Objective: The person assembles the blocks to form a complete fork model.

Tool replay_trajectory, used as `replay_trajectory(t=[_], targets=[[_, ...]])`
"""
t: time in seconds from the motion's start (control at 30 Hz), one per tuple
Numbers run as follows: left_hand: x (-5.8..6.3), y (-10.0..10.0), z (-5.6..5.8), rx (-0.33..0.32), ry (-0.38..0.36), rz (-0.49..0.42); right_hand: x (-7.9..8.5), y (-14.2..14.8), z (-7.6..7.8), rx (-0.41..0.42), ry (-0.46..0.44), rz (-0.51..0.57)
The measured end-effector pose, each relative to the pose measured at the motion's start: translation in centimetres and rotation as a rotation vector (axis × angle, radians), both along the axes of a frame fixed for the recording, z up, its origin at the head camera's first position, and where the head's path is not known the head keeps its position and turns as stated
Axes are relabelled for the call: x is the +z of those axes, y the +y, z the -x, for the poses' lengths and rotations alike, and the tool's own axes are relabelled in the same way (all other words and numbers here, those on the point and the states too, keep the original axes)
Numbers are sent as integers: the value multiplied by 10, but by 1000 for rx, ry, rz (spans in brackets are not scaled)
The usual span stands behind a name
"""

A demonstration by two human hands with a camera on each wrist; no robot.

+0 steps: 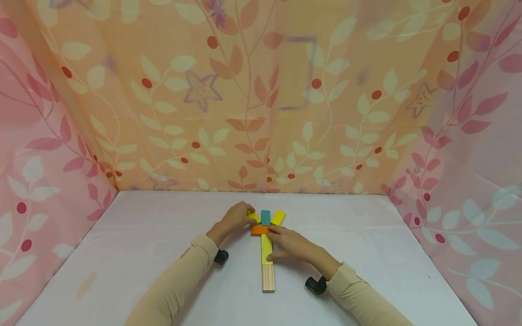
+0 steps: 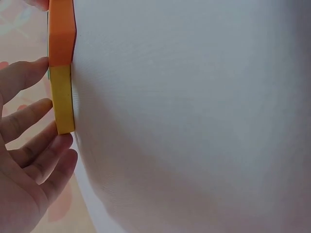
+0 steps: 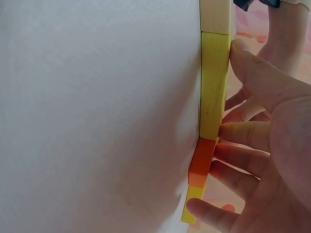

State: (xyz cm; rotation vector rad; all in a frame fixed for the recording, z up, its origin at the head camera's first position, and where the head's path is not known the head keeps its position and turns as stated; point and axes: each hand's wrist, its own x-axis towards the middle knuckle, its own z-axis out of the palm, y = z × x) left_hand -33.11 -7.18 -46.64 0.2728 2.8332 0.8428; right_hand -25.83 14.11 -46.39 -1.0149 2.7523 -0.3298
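Note:
Flat on the table, several wooden blocks form a branching figure. My left hand (image 1: 238,216) has its thumb and fingertips about a yellow block (image 1: 254,217) at the upper left, which meets the orange block (image 1: 258,231). With fairly straight fingers, my right hand (image 1: 297,245) touches the orange block and the long yellow-green block (image 1: 266,248) below it. A plain wood block (image 1: 268,278) continues the column downward. Above the orange block stand a teal block (image 1: 265,217) and, slanting right, another yellow block (image 1: 279,217). In the left wrist view the yellow block (image 2: 63,99) abuts the orange one.
A white cloth (image 1: 122,262) covers the table. Floral curtains hang behind and on both sides, such as the orange one (image 1: 253,113) at the back. Black wrist cameras, left (image 1: 221,256) and right (image 1: 316,285), sit under the wrists, close to the tabletop.

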Motion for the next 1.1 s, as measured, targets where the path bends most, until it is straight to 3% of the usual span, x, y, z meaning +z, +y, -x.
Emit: replay_trajectory(t=[0.83, 1.1], targets=[[-4, -1, -1, -24, 11, 10, 1, 1, 0, 7, -7, 17], [-1, -3, -1, -77, 45, 20, 2, 0, 0, 25, 26, -1]])
